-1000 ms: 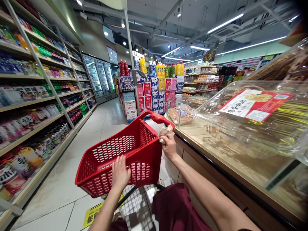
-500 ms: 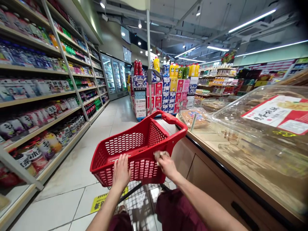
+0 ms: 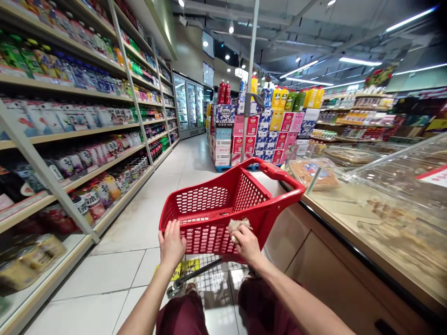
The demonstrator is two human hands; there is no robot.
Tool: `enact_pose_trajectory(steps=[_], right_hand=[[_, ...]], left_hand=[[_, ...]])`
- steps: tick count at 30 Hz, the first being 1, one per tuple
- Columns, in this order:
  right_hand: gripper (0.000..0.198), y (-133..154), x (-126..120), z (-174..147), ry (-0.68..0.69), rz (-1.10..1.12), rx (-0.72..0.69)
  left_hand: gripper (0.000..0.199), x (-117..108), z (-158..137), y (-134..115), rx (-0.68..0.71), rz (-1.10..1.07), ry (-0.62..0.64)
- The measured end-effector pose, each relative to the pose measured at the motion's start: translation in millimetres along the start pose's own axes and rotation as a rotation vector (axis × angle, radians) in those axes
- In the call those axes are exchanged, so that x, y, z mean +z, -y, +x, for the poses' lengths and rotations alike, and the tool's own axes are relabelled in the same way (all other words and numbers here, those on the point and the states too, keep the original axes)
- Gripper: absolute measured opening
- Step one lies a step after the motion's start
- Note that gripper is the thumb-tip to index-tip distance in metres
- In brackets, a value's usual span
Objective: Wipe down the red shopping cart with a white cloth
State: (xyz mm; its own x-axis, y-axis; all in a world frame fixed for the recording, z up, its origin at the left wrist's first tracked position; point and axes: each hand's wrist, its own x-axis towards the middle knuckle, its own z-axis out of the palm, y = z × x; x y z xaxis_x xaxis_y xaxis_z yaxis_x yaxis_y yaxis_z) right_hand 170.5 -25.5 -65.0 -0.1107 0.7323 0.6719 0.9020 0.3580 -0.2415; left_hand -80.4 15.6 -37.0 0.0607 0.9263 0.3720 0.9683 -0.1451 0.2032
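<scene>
A red plastic shopping cart with perforated sides stands across in front of me, its handle towards the right. My left hand is on the near rim close to the basket's left corner, fingers over the edge and thumb outside. Pinched in my right hand is a crumpled off-white cloth, held against the upper near side of the basket, left of the handle's base. What lies under the cloth is hidden. The inside of the basket shows only its red bottom and walls.
Drink shelves line the left side. At right stands a glass-topped food counter with a dark edge close to the handle. Stacked drink cartons rise behind the cart. A yellow floor sticker lies below it.
My left hand has slid left along the rim towards the corner. The right hand with the cloth has moved left along the side, away from the handle. The view has turned left.
</scene>
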Motion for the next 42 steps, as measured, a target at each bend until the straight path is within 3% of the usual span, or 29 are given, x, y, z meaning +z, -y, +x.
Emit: enact_pose_trajectory(steps=[2, 5, 9, 12, 16, 19, 22, 28, 33, 38, 40, 42], right_hand=[[0.025, 12.5, 1.4, 13.0, -0.062, 0.044, -0.025], [0.023, 27.3, 13.3, 21.2, -0.074, 0.043, -0.028], [0.024, 52.8, 40.8, 10.2, 0.119, -0.012, -0.144], [0.028, 89.0, 53.4, 27.5, 0.145, 0.03, -0.216], [0.025, 133.9, 72.1, 62.8, 0.204, 0.017, -0.208], [0.021, 143.8, 89.9, 54.8, 0.39, -0.035, -0.257], [0.018, 138.5, 94.0, 37.7, 0.502, -0.059, -0.295], [0.029, 113.6, 70.9, 40.5, 0.235, -0.031, -0.23], [0.027, 76.4, 54.8, 10.5, 0.343, -0.054, -0.2], [0.029, 49.0, 24.9, 23.9, 0.03, -0.022, -0.134], [0.025, 39.5, 21.2, 21.3, 0.057, -0.06, -0.137], [0.021, 31.4, 21.5, 8.9, 0.184, -0.114, -0.149]], left_hand=[[0.055, 0.0, -1.5, 11.0, -0.073, -0.011, -0.011], [0.06, -0.5, -4.6, 25.3, -0.036, -0.051, 0.019], [0.064, -3.0, -6.9, 40.7, -0.083, -0.167, 0.052], [0.064, -5.0, -6.5, 53.0, -0.159, -0.272, 0.073], [0.068, -3.7, -5.7, 67.8, -0.092, -0.414, 0.087], [0.071, 1.3, -6.5, 75.9, -0.05, -0.47, 0.066], [0.071, 6.2, -7.4, 80.1, -0.02, -0.464, 0.063], [0.067, 3.4, -10.0, 63.1, -0.061, -0.303, 0.041], [0.064, -1.4, -15.9, 37.6, -0.017, -0.159, 0.061], [0.066, -3.3, -9.2, 7.0, 0.06, -0.07, 0.056], [0.067, -5.1, -6.4, -9.8, 0.124, -0.047, 0.101], [0.068, -7.2, -5.6, -24.9, 0.163, -0.025, 0.153]])
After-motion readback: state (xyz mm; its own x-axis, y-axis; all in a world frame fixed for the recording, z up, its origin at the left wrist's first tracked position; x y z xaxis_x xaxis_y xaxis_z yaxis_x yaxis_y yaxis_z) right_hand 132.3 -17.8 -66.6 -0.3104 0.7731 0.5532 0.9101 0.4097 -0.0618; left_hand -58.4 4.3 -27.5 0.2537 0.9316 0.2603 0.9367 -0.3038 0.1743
